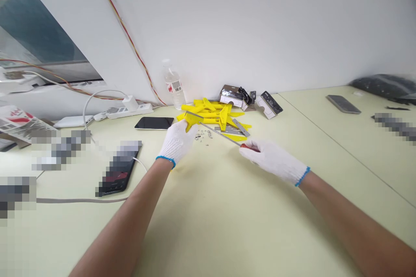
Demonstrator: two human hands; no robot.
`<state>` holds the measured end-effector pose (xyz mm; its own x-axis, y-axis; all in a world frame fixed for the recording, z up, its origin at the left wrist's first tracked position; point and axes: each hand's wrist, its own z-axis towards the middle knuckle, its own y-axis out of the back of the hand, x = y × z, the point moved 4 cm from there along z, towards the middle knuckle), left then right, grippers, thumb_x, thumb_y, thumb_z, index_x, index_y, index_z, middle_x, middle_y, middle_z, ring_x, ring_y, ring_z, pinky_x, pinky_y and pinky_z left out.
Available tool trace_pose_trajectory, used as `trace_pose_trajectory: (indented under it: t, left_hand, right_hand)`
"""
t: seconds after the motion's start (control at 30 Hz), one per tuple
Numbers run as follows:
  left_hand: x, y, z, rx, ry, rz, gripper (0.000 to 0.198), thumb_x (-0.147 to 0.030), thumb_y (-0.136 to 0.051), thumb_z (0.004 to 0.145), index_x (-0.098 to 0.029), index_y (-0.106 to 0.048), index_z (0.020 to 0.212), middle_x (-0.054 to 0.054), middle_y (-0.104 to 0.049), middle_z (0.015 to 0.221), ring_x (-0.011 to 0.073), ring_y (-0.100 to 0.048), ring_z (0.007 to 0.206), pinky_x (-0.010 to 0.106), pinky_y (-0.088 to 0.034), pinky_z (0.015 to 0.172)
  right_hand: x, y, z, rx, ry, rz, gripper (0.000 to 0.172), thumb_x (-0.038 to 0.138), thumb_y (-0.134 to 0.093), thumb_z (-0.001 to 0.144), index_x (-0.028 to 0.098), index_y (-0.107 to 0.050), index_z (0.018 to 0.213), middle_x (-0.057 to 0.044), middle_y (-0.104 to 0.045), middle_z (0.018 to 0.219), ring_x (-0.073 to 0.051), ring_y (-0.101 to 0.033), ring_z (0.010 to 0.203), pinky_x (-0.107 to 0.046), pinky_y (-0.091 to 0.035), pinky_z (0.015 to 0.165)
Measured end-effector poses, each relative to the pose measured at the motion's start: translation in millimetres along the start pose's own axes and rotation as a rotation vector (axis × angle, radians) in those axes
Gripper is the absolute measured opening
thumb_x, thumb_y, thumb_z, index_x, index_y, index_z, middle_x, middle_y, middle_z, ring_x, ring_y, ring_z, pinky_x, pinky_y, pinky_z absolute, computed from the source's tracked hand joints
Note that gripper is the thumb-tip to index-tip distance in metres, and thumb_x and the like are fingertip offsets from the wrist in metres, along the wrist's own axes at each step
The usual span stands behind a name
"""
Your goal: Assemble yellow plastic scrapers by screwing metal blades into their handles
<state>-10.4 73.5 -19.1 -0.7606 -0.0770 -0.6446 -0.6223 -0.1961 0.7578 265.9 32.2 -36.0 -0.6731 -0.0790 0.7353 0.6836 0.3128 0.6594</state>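
Two gloved hands [177,142] [274,161], screwdriver [221,133], yellow plastic parts [211,113]

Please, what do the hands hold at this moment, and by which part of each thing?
The right hand grips a long screwdriver by its red handle; the left hand holds a yellow plastic piece near its end.

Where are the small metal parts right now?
In the head view, the small metal parts lie scattered on the table just right of the left hand, beneath the long screwdriver and in front of the yellow plastic pieces.
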Motion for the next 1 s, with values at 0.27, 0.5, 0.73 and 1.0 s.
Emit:
trace_pose_trajectory:
  t: [0.27,0.5,0.73,1.0]
  left_hand:
    - [4,-1.0,2,-0.042,-0.077,0.081,0.028,-0.041,-0.055,0.091,-0.02,-0.05,0.074,0.003,-0.058,0.072,0.0156,-0.051,0.068,0.026,-0.031,0.065]
    - [5,-2.5,4,-0.065,-0.108,0.109,0.025,-0.041,-0.053,0.092,-0.02,-0.05,0.077,0.003,-0.058,0.074,0.0158,-0.048,0.067,0.027,-0.031,0.068]
    - [7,-1.3,3,-0.105,-0.133,0.07,0.027,-0.041,-0.056,0.092,-0.022,-0.048,0.075,0.004,-0.058,0.072,0.0178,-0.048,0.067,0.029,-0.031,0.068]
    - [-1,5.6,1,-0.092,-0.119,0.09,0.028,-0.038,-0.055,0.092,-0.02,-0.046,0.071,0.001,-0.054,0.069,0.0145,-0.047,0.064,0.026,-0.028,0.065]
  right_hand:
    - [1,0,-3,-0.058,0.056,-0.188,0.04,0.051,-0.044,0.104,0.02,-0.059,0.085,-0.003,-0.061,0.076,-0.017,-0.055,0.067,-0.03,-0.036,0.065]
    - [-10,-2,3,-0.063,-0.003,-0.158,0.035,0.056,-0.064,0.091,0.022,-0.067,0.099,-0.002,-0.07,0.09,-0.02,-0.063,0.079,-0.028,-0.041,0.067]
    - [-3,1,0,-0.172,0.059,-0.295,0.042,0.055,-0.045,0.101,0.021,-0.066,0.089,-0.003,-0.064,0.077,-0.019,-0.056,0.068,-0.03,-0.036,0.063]
    - [-2,-1,-6,-0.03,-0.006,-0.085,0.03,0.051,-0.063,0.091,0.022,-0.064,0.095,0.0,-0.065,0.08,-0.015,-0.054,0.065,-0.026,-0.037,0.059]
